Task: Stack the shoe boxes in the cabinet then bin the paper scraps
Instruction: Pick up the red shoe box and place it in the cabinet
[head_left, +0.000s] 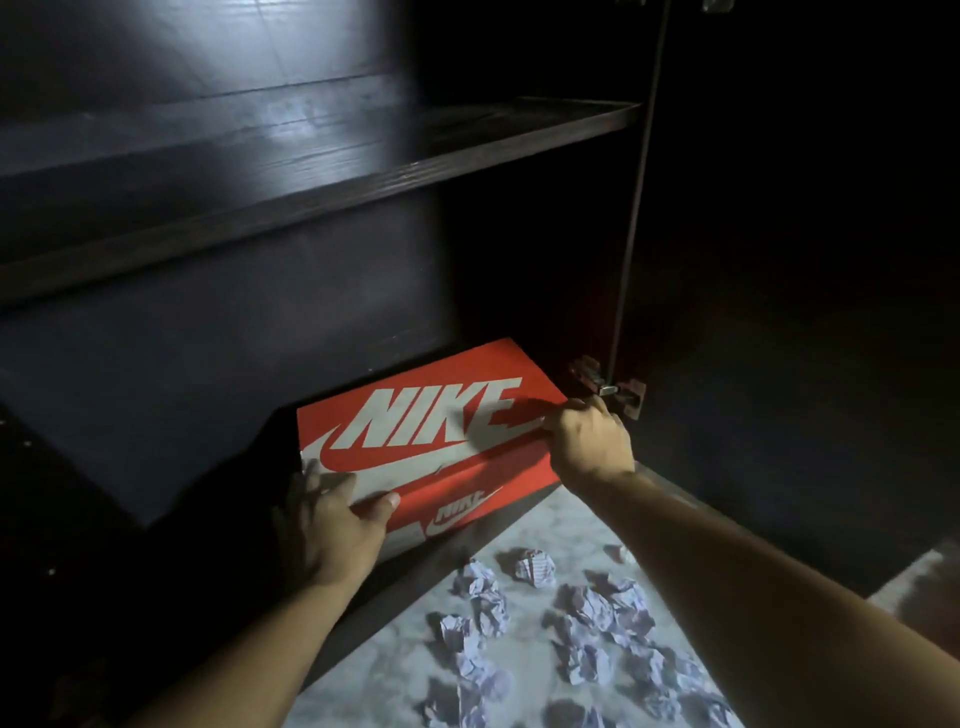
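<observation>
A red and white Nike shoe box (426, 410) lies flat on the bottom level of a dark wooden cabinet (218, 364), near its front edge. My left hand (327, 525) grips the box's near left corner, thumb on the front face. My right hand (587, 441) grips the box's right end, fingers curled over the lid edge. Several crumpled paper scraps (587, 618) lie on the pale marbled floor in front of the cabinet, between my forearms.
A bare dark shelf (322, 156) runs across the cabinet above the box. The open cabinet door (779, 312) stands at the right, with a metal hinge (602, 384) close to my right hand. The cabinet's lower left interior is dark.
</observation>
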